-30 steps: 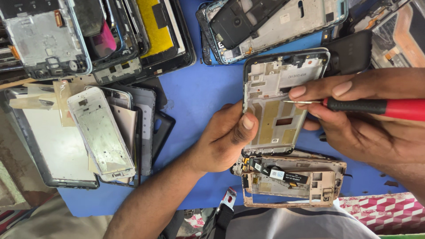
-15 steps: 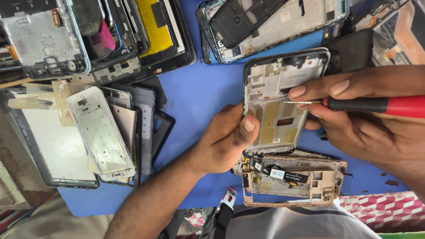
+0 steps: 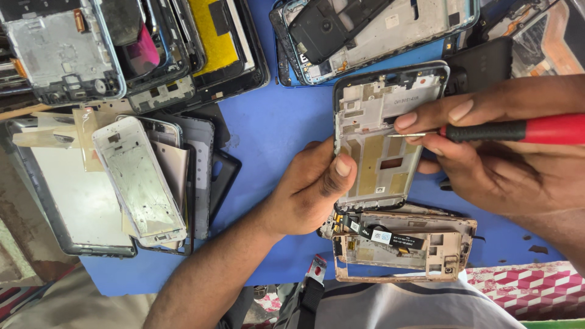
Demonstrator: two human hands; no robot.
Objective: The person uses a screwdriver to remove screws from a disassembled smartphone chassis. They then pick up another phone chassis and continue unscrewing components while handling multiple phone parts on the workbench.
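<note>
My left hand [image 3: 311,186] grips the left edge of an opened phone frame [image 3: 378,158], thumb pressed on its inner metal plate. The frame lies upright on a blue mat [image 3: 274,122], showing gold patches and a dark camera section at its top. My right hand [image 3: 487,158] holds a red-and-black screwdriver [image 3: 518,130], its thin metal tip resting on the frame's right side. Just below the frame lies another stripped phone chassis [image 3: 402,244] with a black flex cable across it.
Stacks of dismantled phone frames and screens [image 3: 146,176] lie at the left. More phone housings [image 3: 378,30] crowd the mat's far edge, with a black block [image 3: 481,64] at the upper right. A patterned cloth [image 3: 524,286] shows at the lower right.
Both hands stay almost in place; the held frame has shifted very slightly and the screwdriver tip remains on its right side.
</note>
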